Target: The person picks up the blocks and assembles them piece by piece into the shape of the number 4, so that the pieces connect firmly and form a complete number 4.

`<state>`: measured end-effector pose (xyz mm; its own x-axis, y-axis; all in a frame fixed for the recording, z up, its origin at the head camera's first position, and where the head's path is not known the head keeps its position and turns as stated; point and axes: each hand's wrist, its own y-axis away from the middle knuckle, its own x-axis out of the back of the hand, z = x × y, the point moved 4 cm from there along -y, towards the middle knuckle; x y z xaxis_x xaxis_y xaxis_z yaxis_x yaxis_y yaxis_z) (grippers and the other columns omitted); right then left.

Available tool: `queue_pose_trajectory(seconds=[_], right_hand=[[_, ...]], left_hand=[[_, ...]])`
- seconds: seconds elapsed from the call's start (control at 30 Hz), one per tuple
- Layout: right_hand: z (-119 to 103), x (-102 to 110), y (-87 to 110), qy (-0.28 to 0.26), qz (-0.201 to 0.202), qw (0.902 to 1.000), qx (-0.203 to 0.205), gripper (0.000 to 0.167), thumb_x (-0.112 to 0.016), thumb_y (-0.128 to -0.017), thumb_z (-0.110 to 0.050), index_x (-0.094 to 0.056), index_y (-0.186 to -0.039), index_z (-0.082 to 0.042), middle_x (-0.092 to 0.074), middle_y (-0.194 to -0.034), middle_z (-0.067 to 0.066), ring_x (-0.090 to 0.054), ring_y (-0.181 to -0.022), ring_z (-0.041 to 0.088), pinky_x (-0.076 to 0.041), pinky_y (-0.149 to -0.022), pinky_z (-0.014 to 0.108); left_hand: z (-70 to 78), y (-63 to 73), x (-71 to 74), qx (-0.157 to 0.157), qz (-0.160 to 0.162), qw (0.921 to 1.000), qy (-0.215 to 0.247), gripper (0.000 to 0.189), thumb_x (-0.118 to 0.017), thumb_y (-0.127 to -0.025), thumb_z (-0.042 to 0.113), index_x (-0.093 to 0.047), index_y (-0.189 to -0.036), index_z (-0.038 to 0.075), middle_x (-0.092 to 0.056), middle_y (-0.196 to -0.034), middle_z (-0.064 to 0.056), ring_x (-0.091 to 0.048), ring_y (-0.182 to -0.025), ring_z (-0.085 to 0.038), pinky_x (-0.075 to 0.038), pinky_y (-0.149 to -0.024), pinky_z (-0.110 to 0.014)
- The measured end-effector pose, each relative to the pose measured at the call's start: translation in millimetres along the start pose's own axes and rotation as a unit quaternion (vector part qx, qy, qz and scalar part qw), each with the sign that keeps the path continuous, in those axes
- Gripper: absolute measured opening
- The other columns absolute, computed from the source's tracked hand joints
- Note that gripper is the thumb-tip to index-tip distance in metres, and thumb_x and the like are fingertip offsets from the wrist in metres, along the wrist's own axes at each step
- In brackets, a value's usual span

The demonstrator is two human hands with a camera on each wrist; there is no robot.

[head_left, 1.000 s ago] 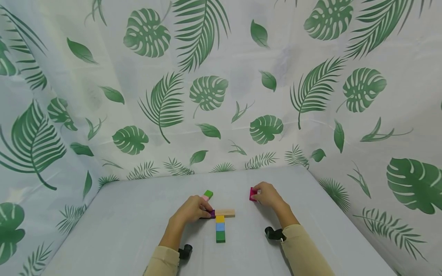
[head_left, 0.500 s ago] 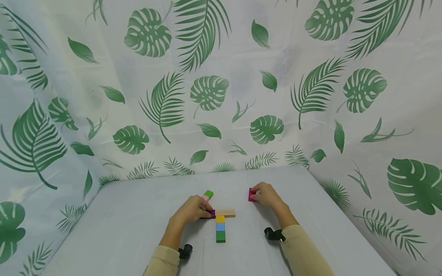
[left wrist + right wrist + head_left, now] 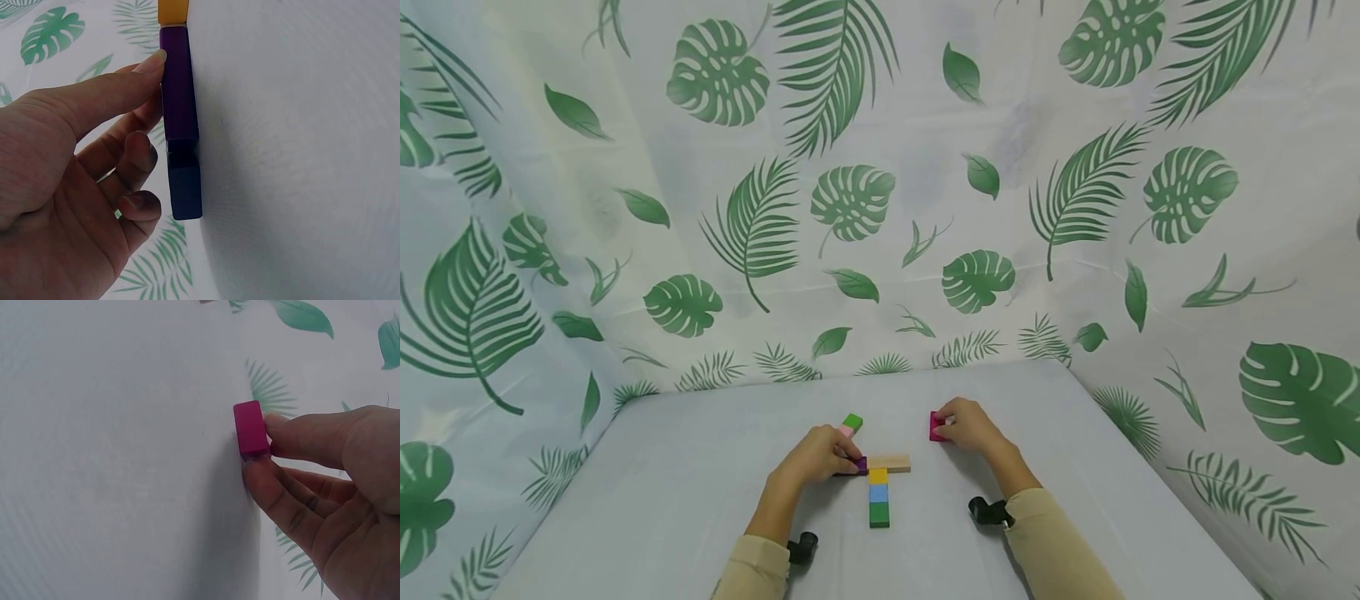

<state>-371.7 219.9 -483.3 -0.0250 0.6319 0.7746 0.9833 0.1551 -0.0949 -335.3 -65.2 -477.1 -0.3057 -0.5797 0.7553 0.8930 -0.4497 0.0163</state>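
My left hand [image 3: 822, 454] pinches a purple block [image 3: 179, 84] between thumb and fingers as it lies on the white cloth; the fingers partly cover it in the head view. A dark blue block [image 3: 185, 192] sits at its near end in the left wrist view. To the right, a plain wooden block [image 3: 891, 462] continues the purple one's line. Below run yellow [image 3: 878, 476], light blue [image 3: 878, 493] and green blocks [image 3: 879, 515] in a column. My right hand [image 3: 972, 423] grips a magenta block [image 3: 251, 428] by thumb and fingertips, behind and right of the wooden block.
A bright green block [image 3: 853, 421] and a pink block [image 3: 846, 431] lie at a slant just beyond my left hand. Leaf-printed cloth [image 3: 857, 283] hangs behind and at both sides of the white table [image 3: 647, 500].
My right hand has shifted a little to the left with the magenta block. The left hand and the laid blocks have stayed in place.
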Motion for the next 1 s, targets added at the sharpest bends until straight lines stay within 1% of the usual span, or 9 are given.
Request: queue_pose_trajectory(seconds=[0.2,0.43,0.67,0.87,1.0], right_hand=[[-7,-6,0.6,-0.01,-0.002,0.9999,0.01,0.024,-0.079,-0.089,-0.005,-0.076,-0.11,0.006,-0.072,-0.116,0.02,-0.065,-0.092,0.023,-0.058,-0.075,0.037],[-14,-13,0.8,-0.011,-0.002,0.9998,0.019,0.02,-0.079,-0.089,-0.004,-0.077,-0.108,0.003,-0.071,-0.115,0.018,-0.064,-0.093,0.023,-0.058,-0.079,0.039],[-16,-19,0.6,-0.022,-0.013,0.9996,0.013,0.021,-0.079,-0.09,-0.005,-0.077,-0.11,0.001,-0.072,-0.115,0.014,-0.066,-0.092,0.02,-0.059,-0.076,0.035],[-22,-22,0.9,-0.023,-0.014,0.9993,0.026,0.021,-0.079,-0.09,-0.005,-0.077,-0.11,0.002,-0.071,-0.117,0.015,-0.067,-0.093,0.021,-0.06,-0.078,0.037],[-25,-25,0.9,-0.021,-0.018,0.999,0.033,0.019,-0.079,-0.091,-0.006,-0.078,-0.108,0.001,-0.071,-0.117,0.014,-0.065,-0.093,0.023,-0.061,-0.082,0.039]], left_hand=[[-1.5,-0.6,-1.0,0.001,0.0,1.0,0.003,0.011,-0.082,-0.088,0.008,-0.083,-0.098,0.011,-0.076,-0.096,0.001,-0.061,-0.088,-0.014,-0.054,-0.08,-0.037],[-2.3,-1.4,-1.5,0.002,0.0,1.0,0.0,0.011,-0.082,-0.088,0.008,-0.083,-0.098,0.012,-0.076,-0.097,0.001,-0.059,-0.089,-0.014,-0.053,-0.081,-0.037],[-3.0,-1.9,-1.9,0.004,-0.001,1.0,0.001,0.011,-0.083,-0.088,0.009,-0.083,-0.098,0.012,-0.076,-0.097,0.001,-0.06,-0.089,-0.015,-0.054,-0.082,-0.039],[-3.0,-1.8,-2.2,0.0,0.001,1.0,0.001,0.011,-0.082,-0.088,0.007,-0.083,-0.098,0.011,-0.076,-0.097,0.001,-0.06,-0.089,-0.014,-0.054,-0.082,-0.038],[-2.7,-1.5,-2.2,-0.002,0.002,1.0,0.002,0.012,-0.082,-0.088,0.007,-0.083,-0.099,0.011,-0.076,-0.097,0.001,-0.06,-0.089,-0.014,-0.053,-0.081,-0.037]])
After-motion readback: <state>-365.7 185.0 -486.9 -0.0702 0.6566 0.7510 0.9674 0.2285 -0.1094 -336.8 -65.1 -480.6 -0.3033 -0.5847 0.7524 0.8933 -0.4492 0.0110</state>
